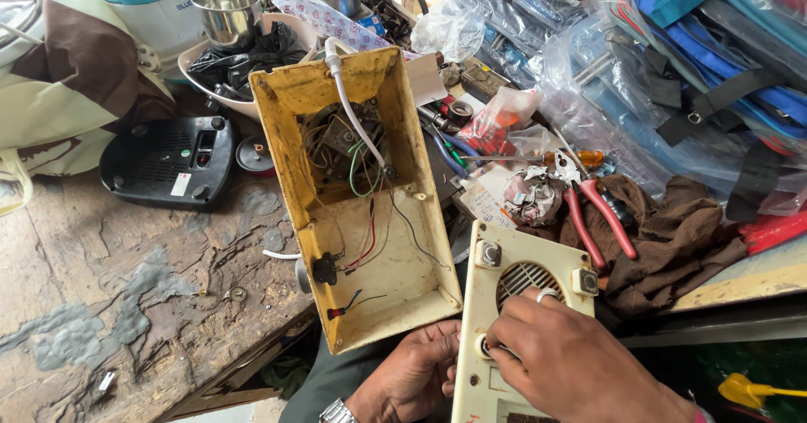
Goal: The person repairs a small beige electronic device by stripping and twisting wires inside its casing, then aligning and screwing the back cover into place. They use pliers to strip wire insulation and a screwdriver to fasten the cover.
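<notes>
**On the worn workbench: two hands on a cream cover panel beside an opened yellow casing**

At the back right of the bench, clear plastic bags [639,78] lie heaped, filled with blue straps and black webbing; a smaller crumpled clear bag with red contents [496,120] sits in front of them. A white rectangular label [180,184] is stuck on the black appliance base [168,161] at the left, and a scrap of white paper with handwriting [483,200] lies near the middle. Red-handled pliers [593,213] rest on a brown cloth [672,230].

The cream cover panel [513,322], with a round slotted grille and two square buttons at its upper corners, stands tilted at the lower centre, its top edge just beside the lower right corner of the open yellow casing [357,188]. The casing lies on its back on the wooden workbench [126,305], showing tangled wires and a white cable inside.

The right hand [572,356], a ring on one finger, lies over the front of the panel, fingertips closed around a small round knob [487,347] on its left side. The left hand [412,377], a metal watch at the wrist, grips the panel's left edge from beneath. The hands are close together, both clamped on the panel.
</notes>
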